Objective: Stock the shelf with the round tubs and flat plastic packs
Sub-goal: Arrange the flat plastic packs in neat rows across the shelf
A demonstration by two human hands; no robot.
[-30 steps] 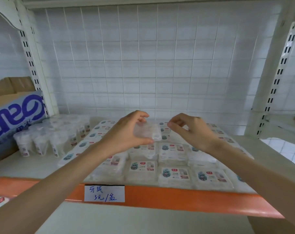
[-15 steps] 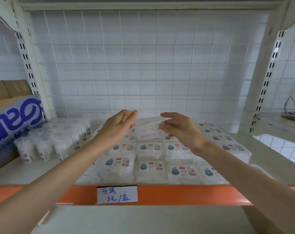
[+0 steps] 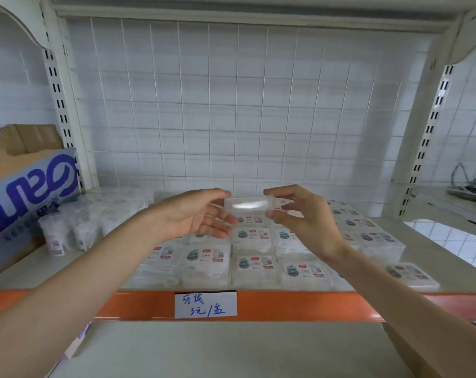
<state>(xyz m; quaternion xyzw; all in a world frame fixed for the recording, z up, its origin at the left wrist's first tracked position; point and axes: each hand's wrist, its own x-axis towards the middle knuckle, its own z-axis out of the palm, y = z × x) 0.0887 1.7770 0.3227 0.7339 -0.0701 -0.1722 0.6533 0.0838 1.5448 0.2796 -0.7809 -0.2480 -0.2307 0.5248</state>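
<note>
I'm in a shop: slotted shelf uprights (image 3: 59,105), a handwritten price tag (image 3: 205,305), and rows of flat plastic packs (image 3: 254,267).

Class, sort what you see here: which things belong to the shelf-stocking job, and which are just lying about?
Job: held flat pack, left hand, right hand, stacked flat packs, round tubs, shelf.
Lying about: cardboard box, cables, price label.

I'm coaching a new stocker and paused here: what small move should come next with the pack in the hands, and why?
Probably lower the clear flat pack onto the labelled packs right below. The right hand pinches its end, the left hand is open beside it, and it hangs above those rows.
</note>
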